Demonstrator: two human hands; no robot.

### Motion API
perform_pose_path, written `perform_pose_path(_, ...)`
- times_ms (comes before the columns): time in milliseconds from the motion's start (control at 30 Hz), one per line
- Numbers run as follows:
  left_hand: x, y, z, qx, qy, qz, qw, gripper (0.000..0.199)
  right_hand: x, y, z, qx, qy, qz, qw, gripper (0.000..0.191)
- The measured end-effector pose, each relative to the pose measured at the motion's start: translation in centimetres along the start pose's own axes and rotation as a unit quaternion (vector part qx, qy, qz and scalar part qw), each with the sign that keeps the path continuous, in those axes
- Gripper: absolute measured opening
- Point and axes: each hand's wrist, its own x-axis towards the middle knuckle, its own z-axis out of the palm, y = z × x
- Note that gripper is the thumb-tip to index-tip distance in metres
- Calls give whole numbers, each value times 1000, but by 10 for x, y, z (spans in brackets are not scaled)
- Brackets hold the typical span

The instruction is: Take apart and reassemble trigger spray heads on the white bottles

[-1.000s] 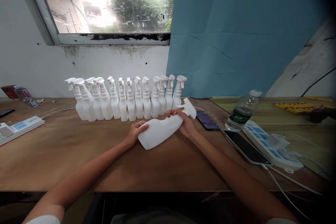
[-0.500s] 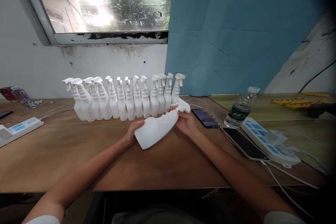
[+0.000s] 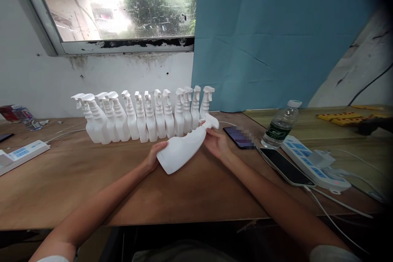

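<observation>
A white spray bottle [image 3: 181,151] is held tilted above the wooden table [image 3: 135,200], its base toward the lower left and its trigger head toward the upper right. My left hand [image 3: 155,156] grips it at the base end. My right hand [image 3: 215,142] is closed on the neck end, just below the trigger head; some of its fingers are hidden behind the bottle. Behind both hands stands a row of several white spray bottles [image 3: 150,120] with white trigger heads, close together and upright.
On the right are a phone [image 3: 238,137], a water bottle [image 3: 278,131], another phone [image 3: 285,166] on a cable and a power strip [image 3: 310,163]. A second power strip [image 3: 26,153] and a plastic bottle [image 3: 24,116] are at the left. A window [image 3: 123,4] is behind.
The held bottle's trigger end has shifted slightly left with my right hand. Both hands keep their hold, and the whole view has shifted a little.
</observation>
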Motion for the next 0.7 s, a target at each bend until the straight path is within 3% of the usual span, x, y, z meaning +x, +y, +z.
perform_pose_path(300,-1,0,1,4,0,3,1000,52,4,-7,1,-18,5,-18,1000,27)
perform_pose_path(500,-4,4,3,-20,-4,-24,1000,54,5,-21,-5,7,-42,-24,999,26)
perform_pose_path(600,-4,4,3,-24,-4,-25,999,54,7,-38,-9,13,-24,-63,998,20)
perform_pose_path(700,-4,3,3,-27,-4,-11,1000,54,11,-65,-19,12,13,-146,989,14)
